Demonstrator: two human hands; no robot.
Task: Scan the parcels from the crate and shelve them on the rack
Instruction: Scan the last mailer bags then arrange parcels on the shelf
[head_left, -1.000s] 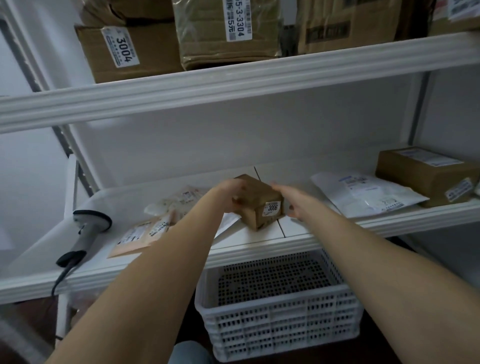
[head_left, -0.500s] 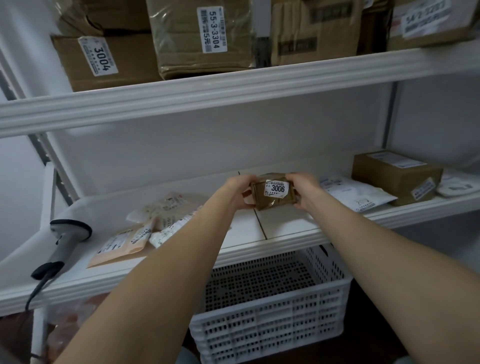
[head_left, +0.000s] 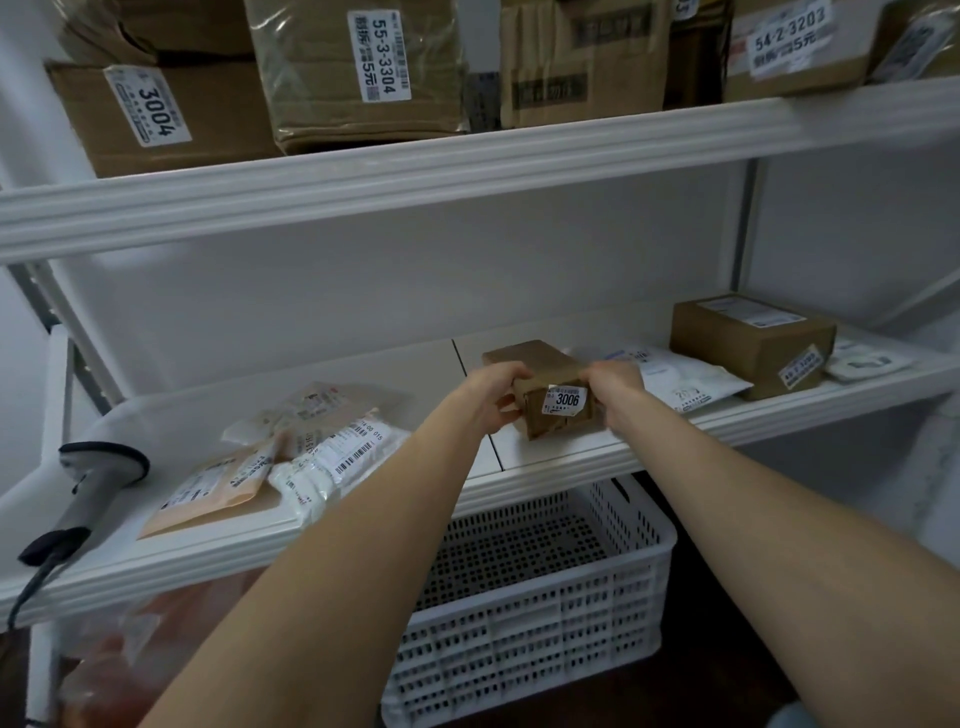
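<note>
Both forearms outstretched, left hand (head_left: 493, 400) and right hand (head_left: 615, 387) level, both curled round one small box (head_left: 563, 418).

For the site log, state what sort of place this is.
Probably a parcel pickup or storage room: a white rack holding number-labelled parcels, a handheld barcode scanner lying on it, and a white crate below.

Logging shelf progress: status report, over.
Left hand, right hand grip small brown cardboard parcel marked 3006, on white rack shelf. White plastic mailer bag beside, not blocking.
</note>
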